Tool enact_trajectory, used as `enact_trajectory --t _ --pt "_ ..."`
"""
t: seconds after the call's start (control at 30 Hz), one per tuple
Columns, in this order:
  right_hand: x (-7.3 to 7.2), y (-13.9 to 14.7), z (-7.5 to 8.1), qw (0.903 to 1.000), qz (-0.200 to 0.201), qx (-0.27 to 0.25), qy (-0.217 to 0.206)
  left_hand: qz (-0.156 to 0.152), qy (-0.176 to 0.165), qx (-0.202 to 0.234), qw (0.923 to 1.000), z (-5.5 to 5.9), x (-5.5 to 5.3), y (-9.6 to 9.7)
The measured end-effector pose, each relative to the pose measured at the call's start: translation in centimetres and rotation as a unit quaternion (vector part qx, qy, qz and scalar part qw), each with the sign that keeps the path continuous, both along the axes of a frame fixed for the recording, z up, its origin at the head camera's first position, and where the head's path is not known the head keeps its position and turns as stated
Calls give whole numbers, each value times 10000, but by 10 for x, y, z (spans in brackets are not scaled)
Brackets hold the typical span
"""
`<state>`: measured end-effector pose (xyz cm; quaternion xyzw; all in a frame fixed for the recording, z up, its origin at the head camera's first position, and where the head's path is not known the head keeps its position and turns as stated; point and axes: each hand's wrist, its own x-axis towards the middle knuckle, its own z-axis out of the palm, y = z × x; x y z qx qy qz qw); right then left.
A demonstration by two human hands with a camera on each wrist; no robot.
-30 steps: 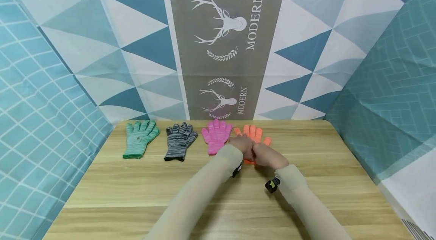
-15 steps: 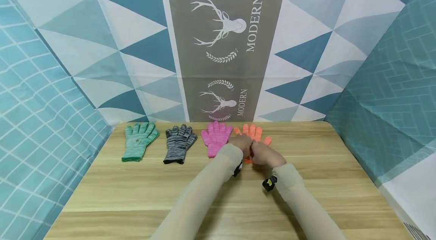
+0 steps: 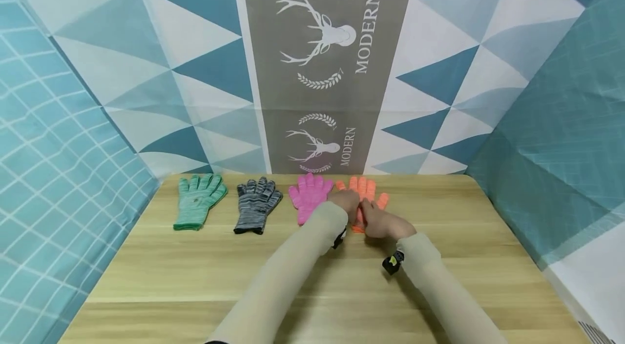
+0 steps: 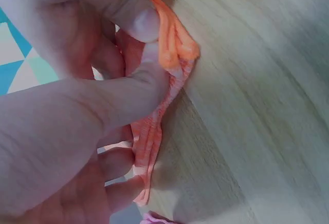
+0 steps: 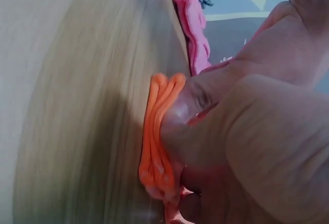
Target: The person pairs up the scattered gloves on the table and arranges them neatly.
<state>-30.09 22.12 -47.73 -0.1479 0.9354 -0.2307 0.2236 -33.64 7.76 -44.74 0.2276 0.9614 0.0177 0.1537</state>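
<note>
An orange knit glove lies at the far side of the wooden table, fingers pointing away, under both hands. My left hand pinches its left side near the cuff. From the right, my right hand pinches the cuff edge. In the left wrist view the bunched orange cuff rises in folds beside both thumbs. Seen from the right wrist, the layered cuff stands close over the wood, with the right thumb against it. Part of the glove's palm is hidden by the hands.
Left of the orange glove lie a pink glove, a grey-black glove and a green glove in a row on the wooden table. A patterned cloth backdrop rises along the table's far edge.
My hands were close together over the orange glove; they have parted slightly, and a strip of orange now shows between them. The other gloves have stayed in place.
</note>
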Motion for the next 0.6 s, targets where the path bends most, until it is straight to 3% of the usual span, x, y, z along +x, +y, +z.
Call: enact_trajectory --t 0.13,0.23,0.4,0.47,0.6 --pt "-1 3 -5 9999 151 -50 -31 -1 -170 127 9998 -8 0 -3" --pt "-2 6 -7 9998 143 -129 97 -57 -94 202 9997 -12 1 -5" --pt "-3 10 -9 9992 156 -186 318 -152 589 -3 9981 -18 4 -8" --pt "-3 11 -9 9986 142 -80 501 -152 770 193 9967 -21 5 -13" --pt "2 12 -7 9959 -54 15 906 -118 813 913 9924 -21 15 -29"
